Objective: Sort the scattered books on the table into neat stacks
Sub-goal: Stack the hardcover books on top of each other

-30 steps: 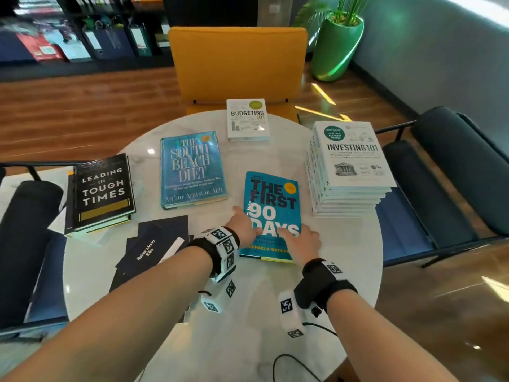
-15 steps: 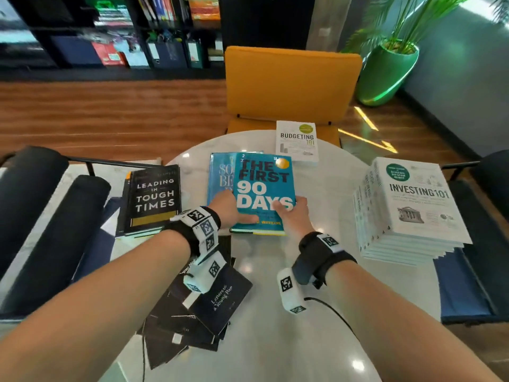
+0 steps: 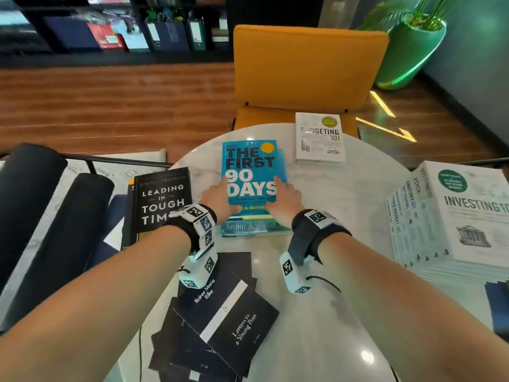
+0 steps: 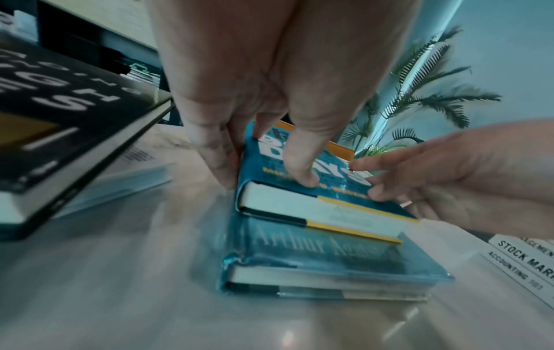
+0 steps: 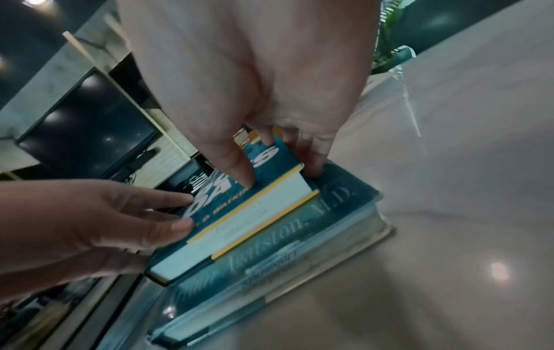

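The blue book "The First 90 Days" (image 3: 252, 172) lies flat on the larger teal Arthur Agatston book (image 3: 256, 229), set toward its far end. My left hand (image 3: 224, 197) grips its left edge, thumb on the cover and fingers down the spine side (image 4: 219, 163). At the right edge my right hand (image 3: 281, 195) holds it the same way, thumb on top and fingers (image 5: 315, 163) reaching down onto the teal cover. In the wrist views its page edge (image 4: 315, 213) sits back from the lower book's near edge (image 5: 270, 267).
On the round white table (image 3: 344, 194): black "Leading in Tough Times" (image 3: 162, 202) at left, "Budgeting 101" (image 3: 319, 137) at the far edge, a tall white "Investing 101" stack (image 3: 454, 216) at right, several fanned thin dark booklets (image 3: 228, 318) near me. A yellow chair (image 3: 303, 67) stands beyond.
Both hands carried the blue book from the bare table front leftward onto the teal book, then slid it farther across that cover until it lay squarely over it.
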`<state>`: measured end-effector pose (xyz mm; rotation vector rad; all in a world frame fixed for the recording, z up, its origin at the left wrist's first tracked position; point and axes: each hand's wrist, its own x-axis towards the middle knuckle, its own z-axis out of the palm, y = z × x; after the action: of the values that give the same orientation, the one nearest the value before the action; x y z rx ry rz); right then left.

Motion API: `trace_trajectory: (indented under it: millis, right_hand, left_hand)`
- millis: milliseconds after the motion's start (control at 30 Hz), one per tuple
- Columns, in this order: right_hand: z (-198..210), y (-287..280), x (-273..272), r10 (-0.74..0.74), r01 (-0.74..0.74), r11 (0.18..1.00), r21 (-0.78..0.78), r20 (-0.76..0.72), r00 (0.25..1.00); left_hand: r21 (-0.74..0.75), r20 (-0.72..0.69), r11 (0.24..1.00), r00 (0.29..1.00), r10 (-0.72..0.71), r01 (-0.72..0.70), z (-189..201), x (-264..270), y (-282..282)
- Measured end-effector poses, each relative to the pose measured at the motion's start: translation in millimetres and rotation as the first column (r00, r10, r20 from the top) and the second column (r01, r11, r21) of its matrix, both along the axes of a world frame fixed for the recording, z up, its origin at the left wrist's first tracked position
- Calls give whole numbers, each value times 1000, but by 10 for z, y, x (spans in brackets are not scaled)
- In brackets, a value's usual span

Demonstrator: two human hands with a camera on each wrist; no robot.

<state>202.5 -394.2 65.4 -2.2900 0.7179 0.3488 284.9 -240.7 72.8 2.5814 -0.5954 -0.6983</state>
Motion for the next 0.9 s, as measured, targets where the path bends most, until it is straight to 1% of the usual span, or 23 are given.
trace_trajectory:
  millis: [100,133,233,300,400,600,733,900]
  right_hand:
    - [-3,-14,-122,88,-87,995,-43,18,996]
    - [-14,-18,-161,128,-127,990,-62,17,992]
    - [-33,-8,-285,251,-250,960,-127,-5,968]
    - [-49,-4,-341,291,-288,939,-189,-13,957]
    - [-48,-9,-389,291,-283,930,-235,-2,957]
    - [-68,-10,-477,319,-306,894,-326,-12,948]
    - [-98,13,-484,326,-316,880,-356,-33,945]
    - [-105,16,-458,311,-300,877,-375,-33,950]
  left_hand:
    - [-41,14,999,999,-33,34,-38,-60,68]
    - [-19,17,998,998,-54,55,-60,-76,91]
    - [148,7,985,996,-89,87,-66,-198,118]
    - [228,47,968,992,-118,105,-60,-275,123]
    - [246,114,964,985,-133,102,-36,-309,134]
    - [265,146,959,979,-142,100,2,-326,131]
    - [313,165,944,973,-160,102,19,-333,90]
    - [325,182,941,970,-163,97,19,-330,77]
